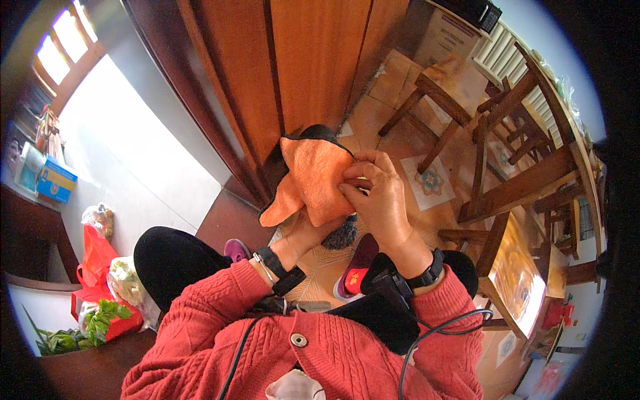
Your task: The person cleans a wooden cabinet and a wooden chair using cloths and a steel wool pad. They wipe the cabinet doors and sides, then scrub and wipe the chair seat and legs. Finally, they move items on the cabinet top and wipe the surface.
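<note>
A piece of orange fleecy fabric with a dark edge is held up in front of me, over the floor between my knees. One narrow flap of it hangs out to the left. My left hand is underneath, its fingers covered by the cloth that it holds up. At the fabric's right side, the thumb and fingers of my right hand pinch the border. Behind the top edge shows a black part; whether it belongs to the same piece is unclear. Below the cloth, a dark fuzzy thing is partly hidden.
A wooden door panel rises straight ahead. Wooden stools and a leaning wooden frame crowd the right. On the left are a red bag, leafy vegetables and a blue box. A cable loops by my right sleeve.
</note>
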Tool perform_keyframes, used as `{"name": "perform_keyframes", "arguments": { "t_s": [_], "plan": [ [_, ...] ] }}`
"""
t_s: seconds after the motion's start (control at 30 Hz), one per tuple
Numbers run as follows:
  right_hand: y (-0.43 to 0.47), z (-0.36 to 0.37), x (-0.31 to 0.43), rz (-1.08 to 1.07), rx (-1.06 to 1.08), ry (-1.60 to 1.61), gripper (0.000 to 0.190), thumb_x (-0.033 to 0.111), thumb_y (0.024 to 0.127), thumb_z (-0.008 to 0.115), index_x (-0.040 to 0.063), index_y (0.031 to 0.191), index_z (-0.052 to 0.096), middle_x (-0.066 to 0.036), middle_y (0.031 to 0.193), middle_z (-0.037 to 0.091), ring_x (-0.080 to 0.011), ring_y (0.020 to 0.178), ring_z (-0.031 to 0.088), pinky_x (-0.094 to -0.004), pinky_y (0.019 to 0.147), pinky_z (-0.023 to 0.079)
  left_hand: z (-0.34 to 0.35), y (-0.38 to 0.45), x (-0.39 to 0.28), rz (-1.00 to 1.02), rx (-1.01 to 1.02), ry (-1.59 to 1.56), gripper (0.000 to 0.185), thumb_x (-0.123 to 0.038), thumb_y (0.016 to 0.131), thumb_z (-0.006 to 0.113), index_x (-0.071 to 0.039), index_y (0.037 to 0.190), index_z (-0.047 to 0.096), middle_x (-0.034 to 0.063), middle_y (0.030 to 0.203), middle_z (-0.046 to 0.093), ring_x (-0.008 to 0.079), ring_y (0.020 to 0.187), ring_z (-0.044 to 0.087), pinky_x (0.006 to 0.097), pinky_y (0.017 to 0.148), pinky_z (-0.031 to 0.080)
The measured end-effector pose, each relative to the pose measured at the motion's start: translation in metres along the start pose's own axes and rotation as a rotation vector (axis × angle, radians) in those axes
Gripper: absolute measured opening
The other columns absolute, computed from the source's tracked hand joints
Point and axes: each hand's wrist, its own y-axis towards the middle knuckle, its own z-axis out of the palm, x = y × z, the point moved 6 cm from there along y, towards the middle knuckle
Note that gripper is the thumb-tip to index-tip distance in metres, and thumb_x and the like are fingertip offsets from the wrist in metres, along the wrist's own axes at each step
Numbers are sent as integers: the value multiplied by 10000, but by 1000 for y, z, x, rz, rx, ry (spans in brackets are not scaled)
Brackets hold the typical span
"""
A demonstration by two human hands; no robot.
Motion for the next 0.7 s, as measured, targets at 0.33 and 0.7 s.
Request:
{"name": "perform_keyframes", "arguments": {
  "t_s": [0.33, 0.7],
  "plan": [
    [3, -2, -9, 18, 22, 11, 131, 32, 739, 766, -33, 840, 713, -150, 1061, 628, -275, 879, 678, -329, 753, 567, -4, -7, -21, 133, -12, 220, 528, -180, 876, 735, -92, 1351, 520, 106, 1363, 549, 255, 1286, 490, 375, 1087, 386],
    [6, 6, -12, 21, 120, -58, 92, 4, 805, 691, -81, 837, 680, -145, 1189, 612, -204, 855, 699, -281, 725, 576, -6, -5, -34, 191, -126, 285, 453, -202, 834, 777, -81, 1238, 612, 99, 1257, 626, 259, 1208, 562, 380, 1033, 431]
  ]
}}
